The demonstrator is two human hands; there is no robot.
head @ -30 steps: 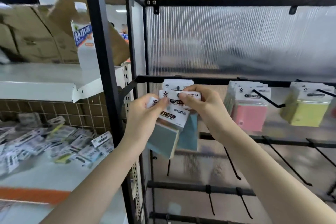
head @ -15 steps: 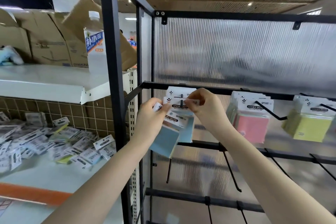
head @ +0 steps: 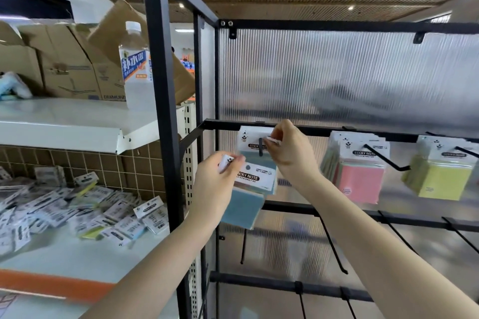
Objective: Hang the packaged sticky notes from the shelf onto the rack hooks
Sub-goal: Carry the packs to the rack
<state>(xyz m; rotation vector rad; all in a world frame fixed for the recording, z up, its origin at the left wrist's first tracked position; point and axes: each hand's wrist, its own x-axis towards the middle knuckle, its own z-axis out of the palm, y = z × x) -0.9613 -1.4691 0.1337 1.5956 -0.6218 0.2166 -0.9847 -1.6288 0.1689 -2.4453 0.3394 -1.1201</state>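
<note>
My left hand [head: 216,184] grips a pack of blue sticky notes [head: 246,202] by the top left corner of its white header card, in front of the black rack. My right hand [head: 291,149] pinches the header of another blue pack [head: 252,141] at the leftmost hook [head: 260,146] of the top rail, and the hook's tip shows through the card's hole. Pink packs [head: 359,173] and yellow packs [head: 438,176] hang on the hooks to the right. Several more packs lie in a heap [head: 77,210] on the white shelf at the left.
Bare black hooks [head: 334,246] stick out from the lower rails. The black upright post [head: 162,111] of the rack stands between shelf and hooks. Cardboard boxes [head: 70,65] and a water bottle [head: 134,70] sit on the upper white shelf.
My right hand has pushed its blue pack up and back onto the leftmost hook. My left hand has stayed below it with the other pack. The camera view has tilted upward.
</note>
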